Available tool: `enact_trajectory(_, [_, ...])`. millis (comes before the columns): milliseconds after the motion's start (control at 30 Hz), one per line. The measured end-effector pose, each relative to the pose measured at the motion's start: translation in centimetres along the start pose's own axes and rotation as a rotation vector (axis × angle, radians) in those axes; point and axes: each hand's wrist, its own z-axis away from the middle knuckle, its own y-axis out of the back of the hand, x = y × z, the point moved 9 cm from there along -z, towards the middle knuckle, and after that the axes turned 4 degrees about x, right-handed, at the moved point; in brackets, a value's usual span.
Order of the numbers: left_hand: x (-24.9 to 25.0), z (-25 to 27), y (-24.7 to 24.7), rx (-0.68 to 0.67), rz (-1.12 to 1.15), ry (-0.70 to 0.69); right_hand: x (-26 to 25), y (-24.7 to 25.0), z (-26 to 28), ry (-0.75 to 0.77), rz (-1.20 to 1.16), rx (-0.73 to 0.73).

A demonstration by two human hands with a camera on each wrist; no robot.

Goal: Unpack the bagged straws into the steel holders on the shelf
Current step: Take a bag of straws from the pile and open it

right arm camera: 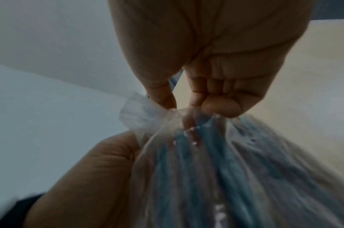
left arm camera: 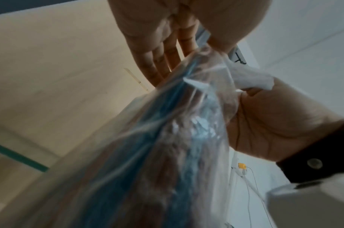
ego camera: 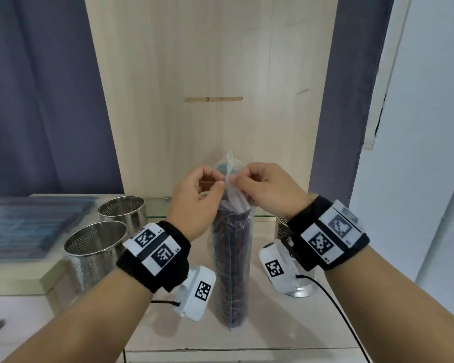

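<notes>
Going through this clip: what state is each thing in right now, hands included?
bag of straws: upright on the shelf, top gathered, straws inside.
left hand: pinches the bag's top.
right hand: pinches the bag's top.
near steel holder: upright, no straws showing.
far steel holder: upright, no straws showing.

Upright bag of straws (ego camera: 231, 260) on shelf (ego camera: 286, 334), two holders (ego camera: 96, 254) left, one right behind wrist.

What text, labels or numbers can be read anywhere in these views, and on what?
No readable words or numbers.
Left wristband: black-and-white square marker codes, plus tiny print too small to read.
Right wristband: the same, unreadable.
Bag of straws: no print visible.
Steel holders: no label visible.
</notes>
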Motion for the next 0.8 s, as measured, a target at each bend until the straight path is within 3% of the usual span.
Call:
enact_trajectory(367, [-0.5, -0.3, -0.7, -0.093, -0.042, 0.068, 1.0, -0.2, 0.3, -0.005, 0.004, 0.01])
enact_trajectory(500, [-0.1, -1.4, -1.4, -0.115, 0.026, 0.166, 0.7, 0.1, -0.2, -0.057, 0.074, -0.023])
enact_trajectory(800, [-0.5, -2.5, -2.8, -0.219, -0.089, 0.3, 0.7, -0.2, -0.9, -0.21, 0.071, -0.049])
